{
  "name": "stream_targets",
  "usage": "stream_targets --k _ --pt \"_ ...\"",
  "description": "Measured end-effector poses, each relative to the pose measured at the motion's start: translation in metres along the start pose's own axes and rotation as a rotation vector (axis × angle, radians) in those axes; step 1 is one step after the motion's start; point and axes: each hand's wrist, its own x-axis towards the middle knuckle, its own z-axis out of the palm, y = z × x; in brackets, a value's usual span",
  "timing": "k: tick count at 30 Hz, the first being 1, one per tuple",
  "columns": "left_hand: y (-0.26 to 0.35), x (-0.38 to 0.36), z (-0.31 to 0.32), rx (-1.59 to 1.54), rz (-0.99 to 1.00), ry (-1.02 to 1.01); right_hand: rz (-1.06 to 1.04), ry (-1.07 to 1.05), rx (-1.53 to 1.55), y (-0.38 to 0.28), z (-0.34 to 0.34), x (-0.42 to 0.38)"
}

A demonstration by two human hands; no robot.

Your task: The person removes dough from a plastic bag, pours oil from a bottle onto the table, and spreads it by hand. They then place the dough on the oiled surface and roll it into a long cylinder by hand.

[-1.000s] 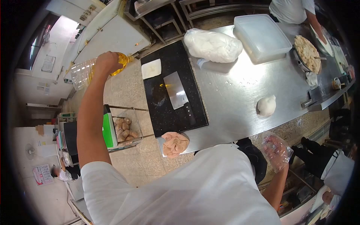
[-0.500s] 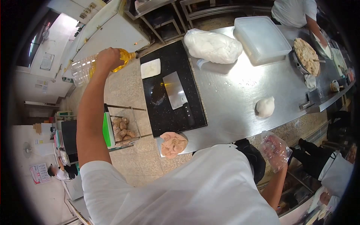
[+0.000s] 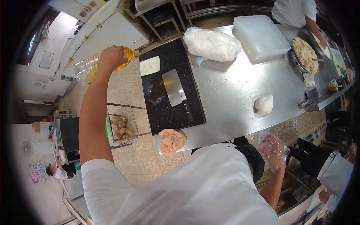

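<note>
Gripping a tilted bottle [image 3: 88, 66] of yellow liquid in the left hand [image 3: 113, 57].
Pointing its neck toward the white dish [image 3: 149, 66] on the black board [image 3: 152, 107] — and keeping clear plastic [image 3: 265, 144] around the right hand [image 3: 275, 152] — cannot tell whether clenched.

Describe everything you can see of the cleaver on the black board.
The cleaver has a broad, roughly rectangular blade of smooth, silvery metal, with a yellowish glint, and a dark handle dotted with pale rivets. It lies flat on the speckled black board, blade end near the white dish, handle slanting back toward the wearer's side. Only the board appears to touch it.
</note>
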Motion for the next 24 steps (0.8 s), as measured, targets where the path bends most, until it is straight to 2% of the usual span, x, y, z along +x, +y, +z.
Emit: stream_targets --k 4,7,10,13,16,18,22,24 --pt "0.003 0.001 -0.002 -0.021 -0.016 0.050 -0.001 -0.035 -0.022 0.007 -0.001 -0.003" --pt "0.005 0.001 -0.006 0.004 0.011 0.047 0.039 0.032 0.086 0.024 0.004 -0.012" --pt "0.008 0.003 -0.005 -0.003 0.005 0.062 0.095 -0.034 0.020 0.021 -0.001 -0.019" --pt "0.006 0.003 -0.003 -0.003 -0.015 0.074 0.014 0.022 -0.004 0.021 -0.002 -0.018" --pt "0.011 0.001 -0.007 0.023 -0.010 0.071 0.010 0.025 0.028 0.024 -0.002 -0.020" --pt "0.013 -0.003 -0.006 0.030 -0.010 0.073 0.058 0.051 0.160 0.028 -0.001 -0.020" --pt "0.035 -0.010 -0.021 -0.063 0.013 0.069 0.092 0.011 0.128 0.007 -0.015 -0.009" --pt "0.053 -0.013 -0.031 -0.105 0.027 0.079 -0.066 -0.007 0.046 0.013 -0.018 -0.002"
